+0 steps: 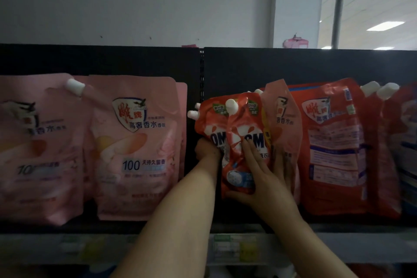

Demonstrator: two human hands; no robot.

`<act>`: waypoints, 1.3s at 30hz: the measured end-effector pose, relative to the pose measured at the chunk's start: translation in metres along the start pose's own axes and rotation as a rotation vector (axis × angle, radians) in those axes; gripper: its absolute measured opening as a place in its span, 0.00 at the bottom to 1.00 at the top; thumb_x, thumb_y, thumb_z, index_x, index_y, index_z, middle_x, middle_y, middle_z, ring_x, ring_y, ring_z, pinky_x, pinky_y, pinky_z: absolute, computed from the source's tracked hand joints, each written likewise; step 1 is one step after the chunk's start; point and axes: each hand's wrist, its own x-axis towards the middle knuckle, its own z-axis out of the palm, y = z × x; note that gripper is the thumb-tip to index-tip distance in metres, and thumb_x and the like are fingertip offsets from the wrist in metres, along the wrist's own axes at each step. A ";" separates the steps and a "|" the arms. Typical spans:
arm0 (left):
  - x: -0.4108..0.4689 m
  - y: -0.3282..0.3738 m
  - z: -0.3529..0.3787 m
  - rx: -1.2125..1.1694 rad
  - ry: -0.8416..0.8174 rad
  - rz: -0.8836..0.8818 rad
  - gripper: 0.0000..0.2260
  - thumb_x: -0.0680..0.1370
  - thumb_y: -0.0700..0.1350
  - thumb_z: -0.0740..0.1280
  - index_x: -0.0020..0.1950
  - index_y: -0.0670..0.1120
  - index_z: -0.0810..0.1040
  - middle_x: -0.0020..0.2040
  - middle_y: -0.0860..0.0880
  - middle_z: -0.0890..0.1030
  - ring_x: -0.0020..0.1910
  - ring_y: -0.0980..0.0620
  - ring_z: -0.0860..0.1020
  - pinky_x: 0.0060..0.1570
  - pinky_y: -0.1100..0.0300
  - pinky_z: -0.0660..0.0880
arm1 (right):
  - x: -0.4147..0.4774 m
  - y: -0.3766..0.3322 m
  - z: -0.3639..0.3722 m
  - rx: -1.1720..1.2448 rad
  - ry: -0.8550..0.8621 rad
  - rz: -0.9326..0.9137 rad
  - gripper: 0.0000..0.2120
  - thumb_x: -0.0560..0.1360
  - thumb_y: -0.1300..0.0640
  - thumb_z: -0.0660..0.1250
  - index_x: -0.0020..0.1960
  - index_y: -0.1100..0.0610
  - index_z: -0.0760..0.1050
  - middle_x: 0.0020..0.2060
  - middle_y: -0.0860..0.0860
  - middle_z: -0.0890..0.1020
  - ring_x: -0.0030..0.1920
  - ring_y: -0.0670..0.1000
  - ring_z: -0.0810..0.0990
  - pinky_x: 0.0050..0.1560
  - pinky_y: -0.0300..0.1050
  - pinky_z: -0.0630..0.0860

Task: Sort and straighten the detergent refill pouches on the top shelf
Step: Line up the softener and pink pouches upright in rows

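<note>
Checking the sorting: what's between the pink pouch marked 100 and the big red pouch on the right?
Head view: small red pouches held by the left hand and right hand, then a stray pink pouch beside the big red pouch.

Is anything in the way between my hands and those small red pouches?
No. Both the left hand and the right hand grip the small red pouches. A tilted pink pouch leans close against their right side, and their left side faces a bare gap.
</note>
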 end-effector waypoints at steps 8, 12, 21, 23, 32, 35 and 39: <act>-0.017 0.009 -0.014 0.001 0.088 0.014 0.15 0.82 0.35 0.52 0.61 0.32 0.75 0.62 0.35 0.76 0.63 0.39 0.74 0.61 0.53 0.70 | 0.001 0.005 0.006 0.023 0.016 0.038 0.55 0.67 0.31 0.67 0.70 0.34 0.24 0.68 0.27 0.30 0.70 0.55 0.21 0.66 0.53 0.26; -0.026 0.002 -0.019 -0.065 0.041 -0.062 0.15 0.80 0.40 0.57 0.62 0.37 0.76 0.59 0.39 0.79 0.57 0.40 0.78 0.57 0.51 0.76 | 0.000 0.003 0.006 0.064 0.026 0.030 0.55 0.67 0.31 0.68 0.70 0.34 0.24 0.69 0.28 0.31 0.71 0.55 0.23 0.69 0.54 0.32; -0.068 -0.001 -0.035 -0.140 -0.141 0.100 0.14 0.78 0.47 0.60 0.61 0.47 0.75 0.53 0.48 0.80 0.52 0.47 0.78 0.59 0.51 0.75 | -0.001 0.006 0.008 0.064 0.037 0.015 0.54 0.67 0.31 0.67 0.73 0.36 0.27 0.71 0.30 0.34 0.71 0.55 0.24 0.73 0.61 0.35; -0.052 -0.008 -0.035 -0.119 -0.224 0.094 0.21 0.73 0.56 0.65 0.64 0.52 0.74 0.54 0.50 0.80 0.52 0.48 0.79 0.58 0.49 0.75 | -0.002 0.006 0.007 0.071 0.041 0.012 0.54 0.67 0.32 0.68 0.73 0.37 0.28 0.70 0.30 0.34 0.72 0.55 0.25 0.71 0.59 0.34; -0.046 -0.017 -0.040 0.050 -0.047 0.097 0.17 0.72 0.53 0.63 0.61 0.57 0.77 0.62 0.43 0.75 0.57 0.41 0.76 0.62 0.46 0.73 | -0.003 0.008 0.010 0.136 0.071 -0.015 0.55 0.66 0.34 0.70 0.72 0.35 0.28 0.70 0.29 0.35 0.71 0.52 0.26 0.72 0.57 0.38; -0.056 -0.002 -0.050 0.215 0.052 0.167 0.14 0.78 0.42 0.60 0.61 0.46 0.78 0.59 0.42 0.79 0.58 0.41 0.76 0.58 0.53 0.73 | -0.002 0.010 0.012 0.116 0.066 -0.021 0.55 0.66 0.33 0.69 0.72 0.35 0.27 0.70 0.30 0.35 0.73 0.54 0.28 0.73 0.58 0.38; -0.051 0.004 -0.044 0.227 0.153 0.125 0.14 0.78 0.37 0.60 0.63 0.37 0.74 0.60 0.38 0.77 0.60 0.40 0.76 0.58 0.53 0.72 | 0.000 0.014 0.015 0.134 0.056 -0.015 0.56 0.66 0.32 0.69 0.72 0.35 0.28 0.72 0.31 0.38 0.77 0.60 0.42 0.75 0.60 0.45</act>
